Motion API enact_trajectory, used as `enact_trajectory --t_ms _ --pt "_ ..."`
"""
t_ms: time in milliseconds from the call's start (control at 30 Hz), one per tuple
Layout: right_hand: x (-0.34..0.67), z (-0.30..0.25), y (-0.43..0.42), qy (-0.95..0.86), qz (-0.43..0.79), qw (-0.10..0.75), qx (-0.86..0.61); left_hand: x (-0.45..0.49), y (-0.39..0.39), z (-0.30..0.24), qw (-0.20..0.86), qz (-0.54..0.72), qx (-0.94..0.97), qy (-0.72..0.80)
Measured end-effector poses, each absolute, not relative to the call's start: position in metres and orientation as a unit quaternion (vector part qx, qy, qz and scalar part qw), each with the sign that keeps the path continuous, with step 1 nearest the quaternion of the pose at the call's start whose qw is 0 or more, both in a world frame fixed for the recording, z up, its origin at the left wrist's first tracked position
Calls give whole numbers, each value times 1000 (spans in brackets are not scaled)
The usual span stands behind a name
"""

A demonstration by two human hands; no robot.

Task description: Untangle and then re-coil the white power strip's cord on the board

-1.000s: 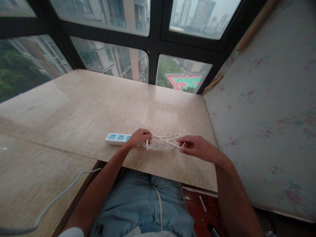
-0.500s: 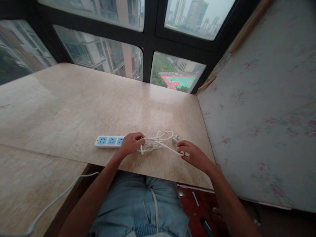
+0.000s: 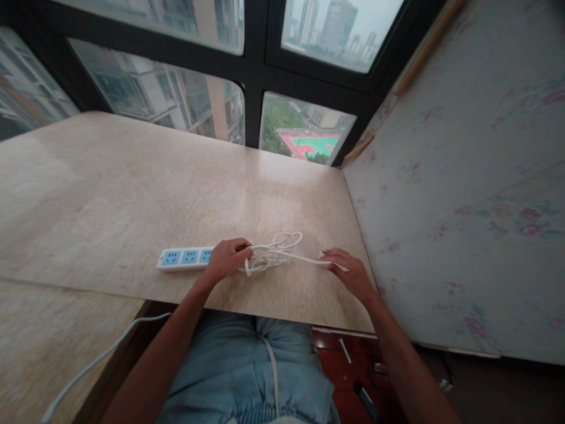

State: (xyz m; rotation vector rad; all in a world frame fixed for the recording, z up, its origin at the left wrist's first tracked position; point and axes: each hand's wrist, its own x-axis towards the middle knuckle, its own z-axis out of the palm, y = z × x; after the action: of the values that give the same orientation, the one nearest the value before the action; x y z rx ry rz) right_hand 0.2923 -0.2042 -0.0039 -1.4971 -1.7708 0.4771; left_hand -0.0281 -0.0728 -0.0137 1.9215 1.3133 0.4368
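A white power strip [image 3: 182, 258] with blue sockets lies on the beige ledge, its right end hidden under my left hand [image 3: 230, 258]. The fingers of that hand are closed round the strip's white cord [image 3: 282, 254], close to where it leaves the strip. Between my hands the cord lies in a loose, tangled bundle of loops. From the bundle one length runs fairly straight to my right hand [image 3: 348, 272], which pinches it near the wall. A small white piece shows at those fingertips; I cannot tell whether it is the plug.
Dark-framed windows [image 3: 252, 76] rise behind the beige ledge [image 3: 198, 176]. A flower-patterned wall panel [image 3: 441, 194] bounds the right side. At lower left, another pale cable [image 3: 101, 356] crosses the ledge's edge. Below right is a dark red surface [image 3: 339, 365] with small items.
My right hand has moved away from the bundle, drawing its cord length longer and straighter. The plug that lay beside the loops no longer shows there. My left hand stays by the strip.
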Motion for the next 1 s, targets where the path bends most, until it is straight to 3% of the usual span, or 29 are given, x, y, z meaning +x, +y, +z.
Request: enact_trajectory --t_ms 233,533,1000 --pt "293 36 -216 -520 332 425 -663 -25 -71 -16 327 174 774 514" --pt "309 51 -204 -494 497 331 -632 -37 -69 -25 412 238 751 458" --pt "296 22 -202 -582 448 280 -618 -36 -68 -26 479 280 677 484"
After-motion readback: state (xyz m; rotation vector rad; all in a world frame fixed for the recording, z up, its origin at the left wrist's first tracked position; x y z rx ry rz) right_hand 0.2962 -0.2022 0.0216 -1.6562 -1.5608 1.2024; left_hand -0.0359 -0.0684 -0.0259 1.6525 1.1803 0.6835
